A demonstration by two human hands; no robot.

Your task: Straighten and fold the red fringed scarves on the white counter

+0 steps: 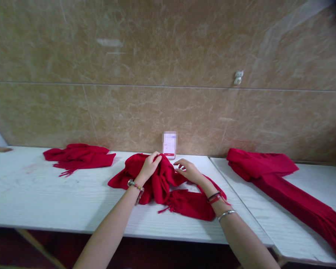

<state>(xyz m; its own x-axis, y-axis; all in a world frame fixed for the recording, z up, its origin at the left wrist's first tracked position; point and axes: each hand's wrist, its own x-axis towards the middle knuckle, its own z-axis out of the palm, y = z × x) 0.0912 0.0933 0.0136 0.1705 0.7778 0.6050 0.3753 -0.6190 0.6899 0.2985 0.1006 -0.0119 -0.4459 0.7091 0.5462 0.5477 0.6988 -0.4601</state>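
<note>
In the middle of the white table lies a crumpled red scarf (162,186) with a fringed end toward me. My left hand (150,166) grips a bunched fold of it near the top, fingers closed on the cloth. Just to the right, my right hand (188,170) hovers by the scarf's right side with its fingers curved and apart, and no cloth shows between them. Part of the scarf runs under my right wrist.
Another red scarf (82,157) lies loosely heaped at the left. At the right, folded red scarves (263,164) trail over the white table (72,205) toward the front edge. A phone (169,145) leans on the tiled wall (145,112). A small white hook (238,77) is fixed above.
</note>
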